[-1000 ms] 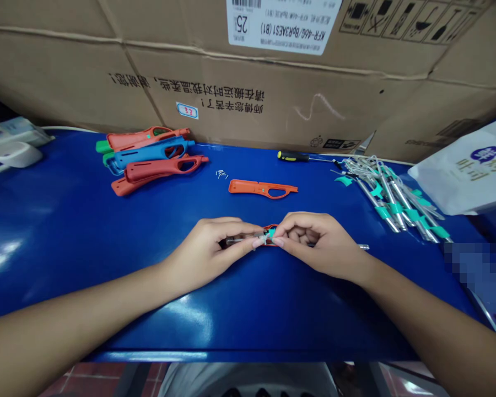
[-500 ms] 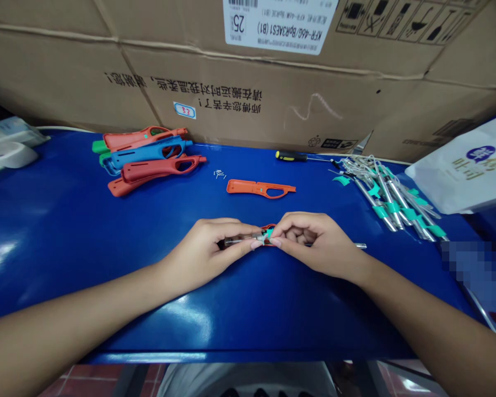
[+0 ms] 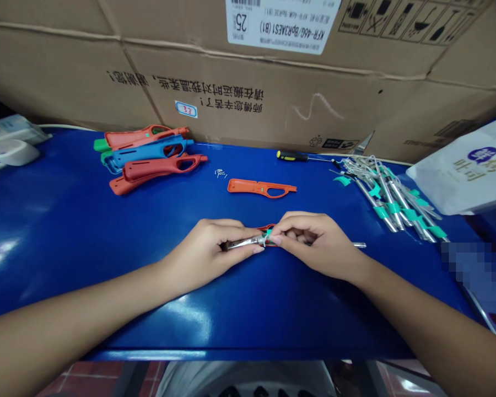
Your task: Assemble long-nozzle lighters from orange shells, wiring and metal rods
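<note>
My left hand point(image 3: 206, 248) is closed around a clear fuel tank point(image 3: 244, 242) of a long-nosed lighter, thumb below and fingers above. The tank's right end meets a small green part point(image 3: 268, 233) lying by a red-orange lighter shell half point(image 3: 265, 227). My right hand point(image 3: 322, 242) pinches at that same end with thumb and index finger, other fingers curled. From behind it, a metal lighter tube point(image 3: 359, 245) sticks out to the right. Fingers hide most of the shell. Farther back lies a separate orange shell half point(image 3: 248, 187), inner side up.
Several small screws point(image 3: 220, 173) lie beside stacked coloured shells point(image 3: 157, 168). A yellow-black screwdriver point(image 3: 291, 156) is at the back, left of several metal tube assemblies point(image 3: 391, 204). A cardboard box point(image 3: 215, 71) walls off the rear; a white bag point(image 3: 463, 165) stands right.
The left index finger has drawn back from the joint, and more of the clear tank shows, slightly tilted. The right hand keeps its pinch, almost unmoved.
</note>
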Demonstrator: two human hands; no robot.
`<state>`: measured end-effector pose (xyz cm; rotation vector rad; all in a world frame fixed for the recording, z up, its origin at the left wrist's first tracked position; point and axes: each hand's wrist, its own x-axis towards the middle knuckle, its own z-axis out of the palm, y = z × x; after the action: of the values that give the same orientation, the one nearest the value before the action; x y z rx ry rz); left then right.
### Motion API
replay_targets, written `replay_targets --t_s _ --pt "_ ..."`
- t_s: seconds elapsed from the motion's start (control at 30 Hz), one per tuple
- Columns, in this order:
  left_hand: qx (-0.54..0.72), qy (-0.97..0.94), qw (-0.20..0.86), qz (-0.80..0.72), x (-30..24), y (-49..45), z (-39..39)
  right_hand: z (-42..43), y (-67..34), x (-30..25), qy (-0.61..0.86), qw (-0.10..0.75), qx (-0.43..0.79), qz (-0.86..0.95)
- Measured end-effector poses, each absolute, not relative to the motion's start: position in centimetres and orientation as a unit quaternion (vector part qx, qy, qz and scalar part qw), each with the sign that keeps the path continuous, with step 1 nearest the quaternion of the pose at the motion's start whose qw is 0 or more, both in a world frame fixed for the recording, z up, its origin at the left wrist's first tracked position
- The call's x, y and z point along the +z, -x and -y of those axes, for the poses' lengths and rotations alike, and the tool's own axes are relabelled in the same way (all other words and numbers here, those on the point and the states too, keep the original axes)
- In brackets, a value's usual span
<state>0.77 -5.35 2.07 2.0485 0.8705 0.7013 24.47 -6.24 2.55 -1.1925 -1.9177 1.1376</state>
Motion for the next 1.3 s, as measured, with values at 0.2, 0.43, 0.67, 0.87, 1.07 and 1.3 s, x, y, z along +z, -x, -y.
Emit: replay_targets --t_s 0.2,0.43,0.67,0.87,1.07,1.3 --pt "0.281 -0.802 0.39 -0.355 1.8 -0.9 5.4 6.3 -24.3 2.7 0.455 0.306 0.427 0.719" --pt "0.289 -0.794 0.397 -0.358 1.6 -0.9 5.6 6.4 -24.1 2.8 0.462 0.309 0.433 0.71" --pt "0.292 -0.794 0.393 -0.36 1.5 -1.0 5.7 6.4 -24.0 2.7 0.463 0.309 0.439 0.705" --pt "0.299 -0.803 0.377 -0.353 1.2 -1.0 5.7 6.4 -24.0 2.4 0.453 0.316 0.45 0.702" --pt "0.314 -0.807 0.363 -0.346 1.1 -1.2 5.7 6.4 -23.9 2.6 0.459 0.313 0.458 0.694" --pt "0.319 -0.814 0.35 -0.336 1.2 -1.3 6.0 6.4 -23.9 2.5 0.485 0.294 0.468 0.678"
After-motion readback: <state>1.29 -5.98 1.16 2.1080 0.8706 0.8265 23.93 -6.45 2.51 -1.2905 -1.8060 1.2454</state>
